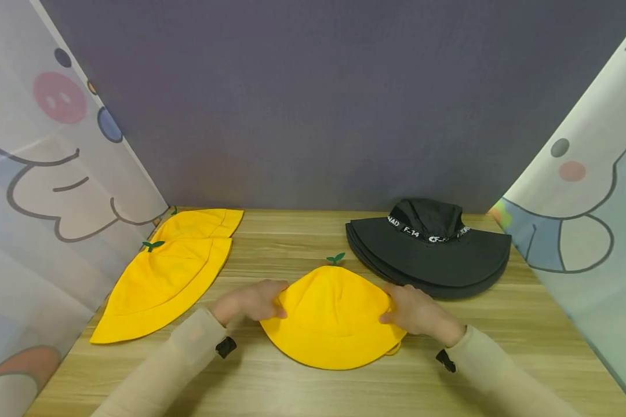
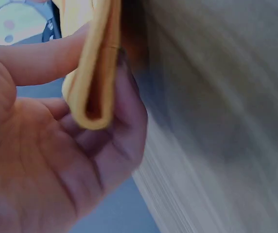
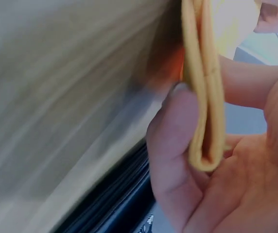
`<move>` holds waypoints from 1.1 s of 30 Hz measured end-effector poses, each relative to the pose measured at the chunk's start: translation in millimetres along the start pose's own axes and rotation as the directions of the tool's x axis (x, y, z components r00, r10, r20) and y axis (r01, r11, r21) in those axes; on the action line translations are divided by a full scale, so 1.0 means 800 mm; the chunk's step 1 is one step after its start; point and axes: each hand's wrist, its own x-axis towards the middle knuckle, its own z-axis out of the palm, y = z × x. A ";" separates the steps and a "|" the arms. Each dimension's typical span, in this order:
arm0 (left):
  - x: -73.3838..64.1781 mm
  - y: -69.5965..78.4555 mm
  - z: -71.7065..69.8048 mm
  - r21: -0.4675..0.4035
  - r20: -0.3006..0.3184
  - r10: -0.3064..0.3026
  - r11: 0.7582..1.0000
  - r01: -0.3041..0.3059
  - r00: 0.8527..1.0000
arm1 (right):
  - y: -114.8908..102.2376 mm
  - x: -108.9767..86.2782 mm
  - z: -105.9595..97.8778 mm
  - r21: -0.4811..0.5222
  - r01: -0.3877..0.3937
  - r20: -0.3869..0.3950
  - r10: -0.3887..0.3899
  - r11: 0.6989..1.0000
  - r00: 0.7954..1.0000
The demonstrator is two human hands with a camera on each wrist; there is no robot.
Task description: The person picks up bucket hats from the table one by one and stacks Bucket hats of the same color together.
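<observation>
A yellow bucket hat (image 1: pixel 334 313), folded flat with a green sprout on its crown, is held between both hands over the middle of the table. My left hand (image 1: pixel 258 299) pinches its left side; in the left wrist view the thumb and curled fingers close around the folded yellow edge (image 2: pixel 96 87). On the other side my right hand (image 1: pixel 417 310) grips the hat the same way, and the right wrist view has the folded edge (image 3: pixel 207 107) between thumb and fingers. The hat's underside is hidden in the head view.
Two more yellow sprout hats (image 1: pixel 162 278) lie overlapped at the left. At the back right sits a stack of black wide-brimmed hats (image 1: pixel 433 255) with white lettering on the band. A grey panel (image 1: pixel 313 104) stands behind the wooden table (image 1: pixel 287 231), with cartoon-printed sheets (image 1: pixel 568 174) on both sides.
</observation>
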 end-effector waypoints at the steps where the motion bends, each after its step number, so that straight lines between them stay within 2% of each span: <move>1: -0.001 0.002 0.005 0.003 -0.008 -0.012 1.000 0.012 1.000 | -0.001 -0.002 0.003 -0.017 -0.003 -0.004 0.002 1.000 1.000; 4: -0.007 0.011 0.018 0.055 -0.063 -0.048 0.997 0.051 0.997 | -0.005 -0.007 0.008 -0.081 0.006 -0.027 -0.008 0.997 1.000; 7: -0.012 0.023 0.030 0.169 -0.149 -0.049 0.983 0.074 0.988 | -0.012 -0.013 0.012 -0.180 0.027 -0.073 -0.040 0.983 0.997; 9: -0.016 0.032 0.037 0.276 -0.212 -0.025 0.958 0.084 0.977 | -0.017 -0.018 0.016 -0.261 0.043 -0.113 -0.075 0.964 0.991; 11: -0.021 0.043 0.044 0.360 -0.238 -0.005 0.928 0.093 0.971 | -0.023 -0.022 0.020 -0.322 0.057 -0.146 -0.110 0.945 0.983; 12: -0.025 0.048 0.047 0.400 -0.239 0.006 0.912 0.092 0.971 | -0.026 -0.023 0.023 -0.347 0.066 -0.160 -0.129 0.936 0.979; 14: -0.030 0.059 0.054 0.441 -0.215 0.027 0.895 0.072 0.976 | -0.032 -0.024 0.028 -0.369 0.092 -0.166 -0.163 0.925 0.973; 17: -0.033 0.071 0.061 0.435 -0.165 0.028 0.899 0.048 0.986 | -0.040 -0.024 0.034 -0.350 0.146 -0.152 -0.210 0.925 0.966; 20: -0.031 0.077 0.065 0.438 -0.140 0.015 0.897 0.048 0.990 | -0.045 -0.023 0.039 -0.307 0.175 -0.117 -0.219 0.936 0.969; 25: -0.026 0.078 0.067 0.498 -0.099 0.002 0.866 0.048 0.995 | -0.049 -0.022 0.042 -0.264 0.178 -0.076 -0.205 0.948 0.976; 31: -0.022 0.074 0.066 0.556 -0.072 0.002 0.830 0.039 0.997 | -0.050 -0.017 0.041 -0.308 0.204 -0.072 -0.237 0.929 0.969; 33: -0.021 0.071 0.063 0.566 -0.063 0.019 0.824 0.020 0.998 | -0.050 -0.016 0.042 -0.326 0.209 -0.069 -0.243 0.922 0.968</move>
